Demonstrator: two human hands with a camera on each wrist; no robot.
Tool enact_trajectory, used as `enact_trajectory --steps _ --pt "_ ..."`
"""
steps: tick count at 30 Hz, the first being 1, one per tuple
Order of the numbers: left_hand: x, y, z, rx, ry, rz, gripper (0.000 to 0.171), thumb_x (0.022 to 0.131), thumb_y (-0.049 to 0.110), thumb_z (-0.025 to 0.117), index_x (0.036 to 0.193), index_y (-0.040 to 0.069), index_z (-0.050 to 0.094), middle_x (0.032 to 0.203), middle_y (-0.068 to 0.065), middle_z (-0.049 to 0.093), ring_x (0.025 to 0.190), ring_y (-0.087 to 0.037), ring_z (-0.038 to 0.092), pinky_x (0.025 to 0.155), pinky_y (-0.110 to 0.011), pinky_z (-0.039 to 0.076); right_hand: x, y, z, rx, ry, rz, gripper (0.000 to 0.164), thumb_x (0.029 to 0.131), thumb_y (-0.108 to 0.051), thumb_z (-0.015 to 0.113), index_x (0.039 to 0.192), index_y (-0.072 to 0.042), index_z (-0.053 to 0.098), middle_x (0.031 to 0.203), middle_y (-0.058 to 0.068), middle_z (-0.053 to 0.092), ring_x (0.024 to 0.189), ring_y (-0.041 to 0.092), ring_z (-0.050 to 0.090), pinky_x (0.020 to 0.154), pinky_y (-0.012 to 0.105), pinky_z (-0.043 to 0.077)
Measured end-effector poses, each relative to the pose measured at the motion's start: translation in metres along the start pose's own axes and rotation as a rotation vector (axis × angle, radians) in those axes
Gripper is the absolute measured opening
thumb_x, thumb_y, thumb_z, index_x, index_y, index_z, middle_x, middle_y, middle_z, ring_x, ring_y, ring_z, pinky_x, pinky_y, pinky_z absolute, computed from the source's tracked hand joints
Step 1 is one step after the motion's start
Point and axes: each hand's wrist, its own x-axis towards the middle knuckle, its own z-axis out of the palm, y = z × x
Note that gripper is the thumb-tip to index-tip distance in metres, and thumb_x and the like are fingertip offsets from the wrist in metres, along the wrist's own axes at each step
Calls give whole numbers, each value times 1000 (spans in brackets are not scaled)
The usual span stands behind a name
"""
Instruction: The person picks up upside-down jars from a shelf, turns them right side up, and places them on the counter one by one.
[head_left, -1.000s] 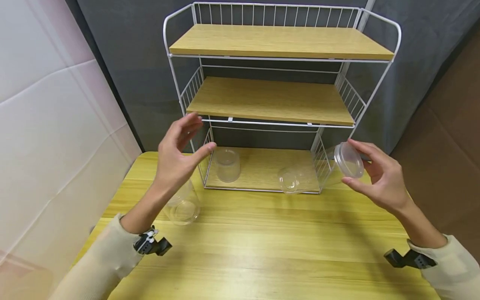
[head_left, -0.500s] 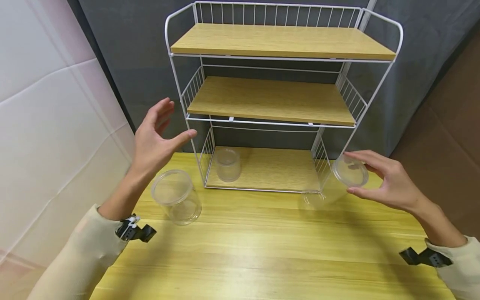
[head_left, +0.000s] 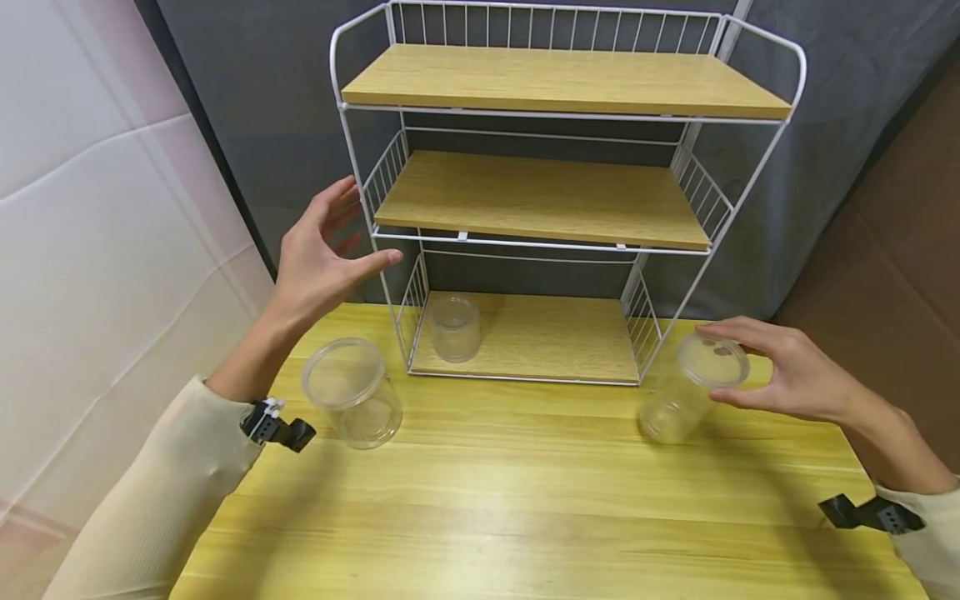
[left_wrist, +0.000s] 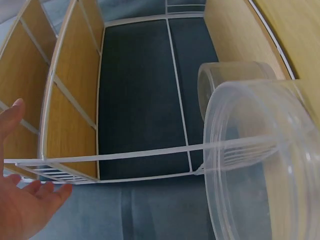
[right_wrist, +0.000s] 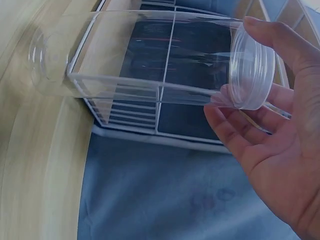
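Note:
My right hand [head_left: 791, 368] grips a tall clear plastic jar [head_left: 671, 412] by its lid [head_left: 712, 360], thumb on one side and fingers on the other. The jar is upright, slightly tilted in view, its base at the table surface just right of the rack's front corner; whether it rests there I cannot tell. My left hand [head_left: 315, 262] is raised beside the rack's left side, fingers spread and holding nothing. Below it, a wide clear jar with a lid [head_left: 345, 375] stands on the table. A short clear jar [head_left: 455, 329] stands on the bottom shelf's left end.
A white wire rack [head_left: 372, 236] with wooden shelves stands at the table's back: a top shelf [head_left: 562, 79], a middle shelf [head_left: 540, 196] and a bottom shelf [head_left: 555, 337]. A white sheet [head_left: 127, 275] hangs at the left and a brown panel [head_left: 892, 250] at the right.
My right hand has moved right and down, bringing the tall jar from the bottom shelf's right end to the table beside the rack, more upright. My left hand has drawn left, off the wide jar.

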Motion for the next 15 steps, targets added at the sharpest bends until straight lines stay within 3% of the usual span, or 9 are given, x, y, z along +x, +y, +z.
enact_trajectory --steps 8,15 --pt "6 -1 5 21 37 56 95 78 1 93 160 11 45 153 -13 57 140 -28 58 109 -38 55 -11 10 -2 6 -7 102 85 60 -11 103 139 -16 70 131 -4 71 112 -4 61 90 3 45" --pt "10 -4 9 66 54 137 87 77 2 94 154 8 53 143 -13 65 133 -26 64 102 -32 59 -18 19 0 78 -11 153 86 61 -5 101 140 -11 69 128 -2 70 111 -7 60 94 0 44"
